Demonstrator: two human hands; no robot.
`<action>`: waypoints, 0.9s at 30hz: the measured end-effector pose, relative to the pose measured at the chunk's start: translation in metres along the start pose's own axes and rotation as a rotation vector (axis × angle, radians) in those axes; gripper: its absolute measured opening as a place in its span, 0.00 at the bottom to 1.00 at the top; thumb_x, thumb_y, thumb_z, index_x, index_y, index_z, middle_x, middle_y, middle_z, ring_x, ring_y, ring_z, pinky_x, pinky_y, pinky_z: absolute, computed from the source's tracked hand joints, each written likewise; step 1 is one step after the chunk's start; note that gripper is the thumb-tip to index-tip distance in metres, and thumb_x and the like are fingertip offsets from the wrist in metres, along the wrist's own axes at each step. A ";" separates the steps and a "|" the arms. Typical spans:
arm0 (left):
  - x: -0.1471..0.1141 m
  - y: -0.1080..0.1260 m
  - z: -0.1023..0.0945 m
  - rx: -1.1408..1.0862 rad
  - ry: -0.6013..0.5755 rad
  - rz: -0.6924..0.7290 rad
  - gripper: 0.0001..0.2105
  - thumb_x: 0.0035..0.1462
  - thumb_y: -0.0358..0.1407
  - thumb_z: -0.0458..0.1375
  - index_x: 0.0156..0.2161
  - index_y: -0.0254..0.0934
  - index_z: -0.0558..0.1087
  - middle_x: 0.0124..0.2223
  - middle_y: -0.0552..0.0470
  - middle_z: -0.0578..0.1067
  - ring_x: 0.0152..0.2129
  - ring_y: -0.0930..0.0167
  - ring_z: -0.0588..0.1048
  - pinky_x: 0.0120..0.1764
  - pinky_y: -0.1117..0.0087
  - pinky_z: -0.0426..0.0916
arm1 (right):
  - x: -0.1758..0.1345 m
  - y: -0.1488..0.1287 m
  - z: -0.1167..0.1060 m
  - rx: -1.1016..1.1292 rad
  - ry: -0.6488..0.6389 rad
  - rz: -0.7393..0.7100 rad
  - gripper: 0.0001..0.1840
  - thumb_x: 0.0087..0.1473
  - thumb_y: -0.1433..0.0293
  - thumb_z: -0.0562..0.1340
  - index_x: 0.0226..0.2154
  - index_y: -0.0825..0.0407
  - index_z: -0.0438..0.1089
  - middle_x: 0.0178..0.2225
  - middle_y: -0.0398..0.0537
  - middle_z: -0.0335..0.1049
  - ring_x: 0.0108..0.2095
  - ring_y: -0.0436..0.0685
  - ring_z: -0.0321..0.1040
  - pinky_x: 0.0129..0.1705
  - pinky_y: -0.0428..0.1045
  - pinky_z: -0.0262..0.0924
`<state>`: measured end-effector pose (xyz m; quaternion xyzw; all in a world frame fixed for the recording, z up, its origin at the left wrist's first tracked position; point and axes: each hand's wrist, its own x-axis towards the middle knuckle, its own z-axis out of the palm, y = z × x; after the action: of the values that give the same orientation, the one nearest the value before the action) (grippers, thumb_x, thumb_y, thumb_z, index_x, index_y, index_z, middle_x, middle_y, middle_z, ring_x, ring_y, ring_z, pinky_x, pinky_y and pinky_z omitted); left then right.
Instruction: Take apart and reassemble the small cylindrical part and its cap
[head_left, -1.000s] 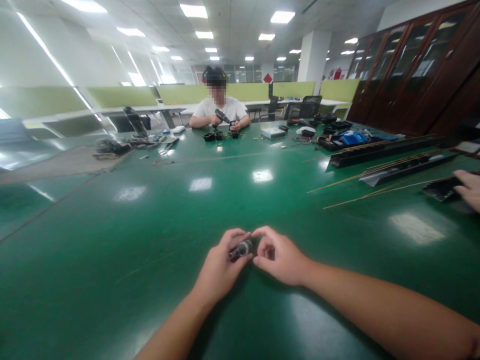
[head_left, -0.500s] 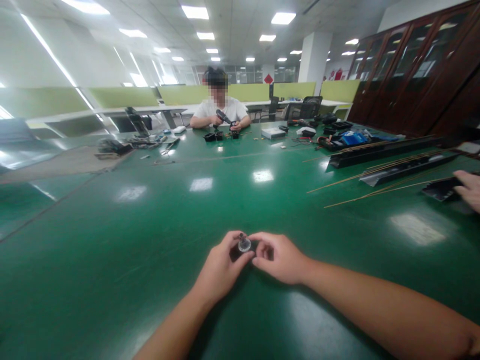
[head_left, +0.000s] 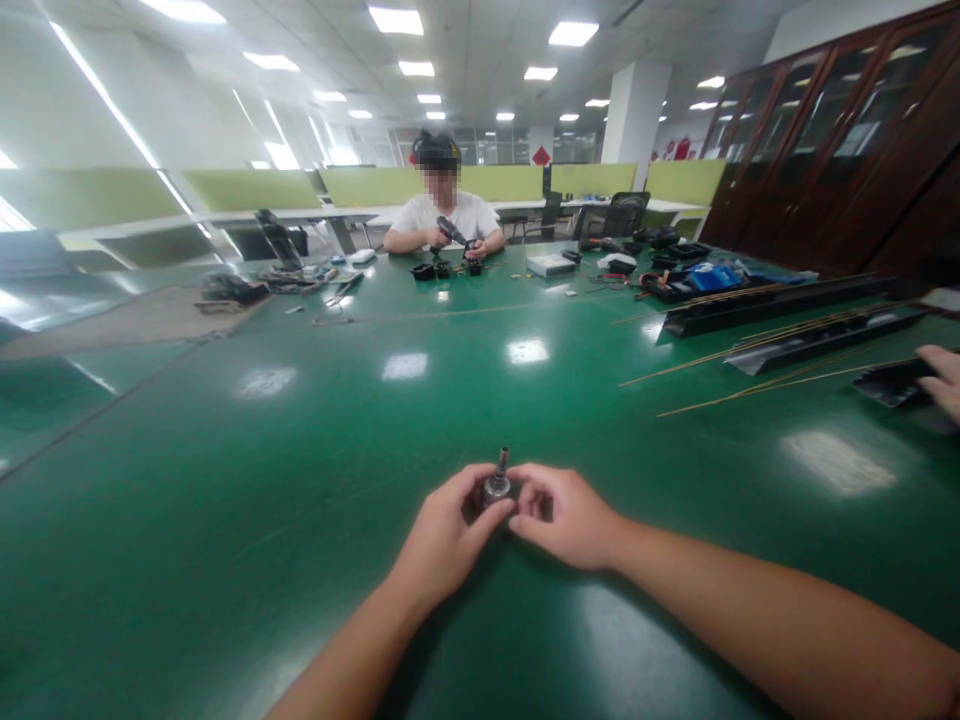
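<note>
A small shiny metal part (head_left: 497, 486) with a round base and a narrow stepped shaft is held just over the green tabletop, its shaft pointing up. My left hand (head_left: 448, 522) grips it from the left, thumb in front and fingers behind. From the right, my right hand (head_left: 570, 515) meets it with the index fingertip at the shaft and the thumb tip close to the base; the other fingers are curled. The part's underside is hidden by my left thumb.
Across the green table (head_left: 360, 430) sits a person (head_left: 444, 215) holding a power drill (head_left: 450, 232). Black metal channels (head_left: 825, 340) and thin brass-coloured rods (head_left: 675, 371) lie at the right. Another person's hand (head_left: 943, 380) touches a black piece at the right edge.
The metal part has tipped more upright, so its shaft now shows at greater length above my fingers. Both hands keep nearly the same grip. The view has shifted slightly.
</note>
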<state>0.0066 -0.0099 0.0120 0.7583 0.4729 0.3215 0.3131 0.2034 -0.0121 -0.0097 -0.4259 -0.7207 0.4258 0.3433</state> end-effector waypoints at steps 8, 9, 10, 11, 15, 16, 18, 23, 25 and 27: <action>0.000 -0.003 -0.002 0.056 0.062 0.172 0.14 0.63 0.37 0.56 0.53 0.42 0.73 0.47 0.47 0.75 0.44 0.66 0.73 0.49 0.64 0.70 | 0.001 0.002 0.000 0.070 0.071 0.009 0.22 0.51 0.73 0.66 0.49 0.51 0.65 0.27 0.38 0.70 0.27 0.50 0.67 0.32 0.45 0.61; 0.000 -0.004 -0.001 0.059 0.063 0.180 0.14 0.63 0.36 0.56 0.53 0.43 0.72 0.48 0.47 0.75 0.44 0.67 0.73 0.49 0.64 0.70 | 0.001 0.002 0.001 0.098 0.074 0.011 0.23 0.51 0.74 0.65 0.51 0.50 0.64 0.27 0.38 0.70 0.27 0.50 0.67 0.32 0.45 0.62; 0.000 -0.005 -0.001 0.061 0.067 0.186 0.14 0.63 0.36 0.57 0.54 0.43 0.72 0.48 0.48 0.75 0.44 0.67 0.73 0.49 0.64 0.70 | 0.001 0.002 0.001 0.119 0.079 0.013 0.24 0.52 0.74 0.65 0.51 0.50 0.63 0.27 0.38 0.69 0.27 0.50 0.67 0.32 0.45 0.62; 0.000 -0.006 -0.001 0.064 0.072 0.191 0.15 0.62 0.35 0.58 0.54 0.43 0.72 0.48 0.48 0.75 0.44 0.67 0.74 0.50 0.64 0.70 | 0.001 0.002 0.001 0.130 0.090 0.016 0.23 0.52 0.74 0.65 0.51 0.50 0.63 0.27 0.38 0.69 0.27 0.50 0.67 0.33 0.45 0.62; -0.001 -0.007 -0.002 0.097 0.104 0.223 0.15 0.61 0.35 0.60 0.53 0.42 0.73 0.48 0.47 0.76 0.45 0.66 0.74 0.51 0.63 0.71 | 0.001 0.002 0.000 0.136 0.174 0.022 0.21 0.50 0.75 0.65 0.47 0.49 0.65 0.33 0.41 0.69 0.27 0.49 0.65 0.32 0.45 0.62; -0.002 -0.007 -0.002 0.108 0.111 0.235 0.14 0.61 0.35 0.60 0.52 0.42 0.73 0.48 0.47 0.76 0.45 0.66 0.74 0.51 0.64 0.71 | 0.001 0.002 0.000 0.137 0.188 0.022 0.21 0.49 0.75 0.65 0.47 0.50 0.65 0.35 0.42 0.69 0.28 0.49 0.65 0.32 0.45 0.62; -0.002 -0.006 -0.003 0.130 0.122 0.254 0.13 0.60 0.35 0.61 0.51 0.41 0.74 0.47 0.48 0.76 0.45 0.66 0.74 0.50 0.64 0.71 | 0.001 0.002 0.000 0.129 0.193 0.015 0.19 0.49 0.75 0.65 0.45 0.50 0.67 0.37 0.43 0.70 0.29 0.49 0.65 0.33 0.46 0.63; -0.002 -0.005 -0.004 0.147 0.126 0.280 0.13 0.60 0.33 0.61 0.51 0.43 0.74 0.47 0.50 0.75 0.44 0.69 0.74 0.48 0.69 0.71 | 0.001 0.001 0.000 0.112 0.192 -0.022 0.14 0.50 0.74 0.65 0.42 0.51 0.69 0.37 0.44 0.71 0.32 0.52 0.68 0.38 0.48 0.65; -0.002 -0.004 -0.004 0.142 0.116 0.291 0.13 0.60 0.33 0.61 0.50 0.43 0.74 0.46 0.50 0.75 0.43 0.70 0.74 0.47 0.70 0.70 | 0.001 -0.001 -0.001 0.127 0.187 -0.023 0.13 0.50 0.74 0.64 0.41 0.51 0.69 0.36 0.44 0.71 0.33 0.52 0.69 0.38 0.48 0.65; -0.003 -0.005 -0.004 0.140 0.109 0.303 0.12 0.60 0.32 0.61 0.49 0.42 0.75 0.45 0.50 0.76 0.43 0.70 0.74 0.46 0.71 0.70 | 0.001 -0.004 -0.001 0.134 0.185 -0.027 0.12 0.50 0.74 0.64 0.40 0.52 0.69 0.36 0.44 0.72 0.34 0.53 0.70 0.39 0.48 0.65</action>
<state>0.0006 -0.0101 0.0101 0.8223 0.3907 0.3718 0.1814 0.2031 -0.0118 -0.0056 -0.4298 -0.6615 0.4270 0.4419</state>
